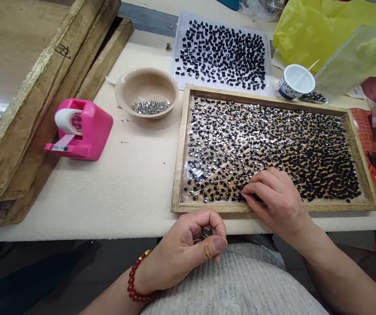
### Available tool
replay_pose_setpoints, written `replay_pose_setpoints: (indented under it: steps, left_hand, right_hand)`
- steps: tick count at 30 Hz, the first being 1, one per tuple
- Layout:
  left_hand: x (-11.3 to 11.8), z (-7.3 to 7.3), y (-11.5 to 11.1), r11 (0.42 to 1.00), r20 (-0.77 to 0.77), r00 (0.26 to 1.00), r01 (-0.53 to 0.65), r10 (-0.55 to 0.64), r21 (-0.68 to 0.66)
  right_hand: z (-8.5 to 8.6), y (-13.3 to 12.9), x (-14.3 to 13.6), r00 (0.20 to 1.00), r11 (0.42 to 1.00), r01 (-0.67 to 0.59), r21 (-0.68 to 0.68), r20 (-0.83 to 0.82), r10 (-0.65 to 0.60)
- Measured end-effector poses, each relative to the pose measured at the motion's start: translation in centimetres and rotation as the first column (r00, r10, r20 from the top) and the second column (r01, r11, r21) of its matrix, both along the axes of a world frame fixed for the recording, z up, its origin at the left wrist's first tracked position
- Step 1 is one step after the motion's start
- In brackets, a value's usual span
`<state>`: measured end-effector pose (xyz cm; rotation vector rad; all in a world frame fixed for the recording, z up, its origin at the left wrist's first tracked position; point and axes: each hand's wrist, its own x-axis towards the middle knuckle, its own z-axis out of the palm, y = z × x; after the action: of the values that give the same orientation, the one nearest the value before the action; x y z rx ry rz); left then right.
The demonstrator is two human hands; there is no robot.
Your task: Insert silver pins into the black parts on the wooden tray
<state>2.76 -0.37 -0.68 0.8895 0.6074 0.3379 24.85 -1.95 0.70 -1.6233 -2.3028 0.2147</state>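
Note:
Small metal pins (pixel 205 233) lie cupped in my left hand (pixel 188 247), whose fingers curl round them just below the tray's front edge. My right hand (pixel 275 199) reaches over the front rim of a shallow wooden tray (pixel 214 207). Its thumb and fingertips are pinched together among the small black pieces (pixel 325 170) that cover the tray floor; whatever they grip is hidden. Many of these black pieces carry shiny metal bits. A beige bowl (pixel 147 92) up and to the left holds a pile of similar metal pins (pixel 151 106).
A pink tape dispenser (pixel 98 129) stands at the left beside stacked wooden frames (pixel 40 94). Behind the tray are a clear plastic sheet (pixel 179 52) with more black pieces, a patterned cup (pixel 288 87) with a thin stick, and a yellow bag (pixel 306 33). Several loose pins lie near the bowl.

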Motion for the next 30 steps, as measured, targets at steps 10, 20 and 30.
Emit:
replay_pose_setpoints:
  steps: [10,20,30]
  left_hand:
    - [0.4,0.0,0.3,0.995,0.043,0.997,-0.056,0.06,-0.081]
    - [2.2,0.5,0.6,0.993,0.056,0.998,-0.03,0.037,-0.114]
    - [2.3,0.2,0.8,0.995,0.077,0.997,0.002,0.005,-0.1]
  right_hand:
    - [1.7,-0.9,0.2,0.977,0.999,-0.05,-0.02,-0.207,0.045]
    - [2.6,-2.0,-2.1,0.821,0.984,-0.152,-0.088,-0.565,0.076]
    - [3.0,-1.3,-2.0,0.845,0.978,-0.19,-0.081,-0.52,0.121]
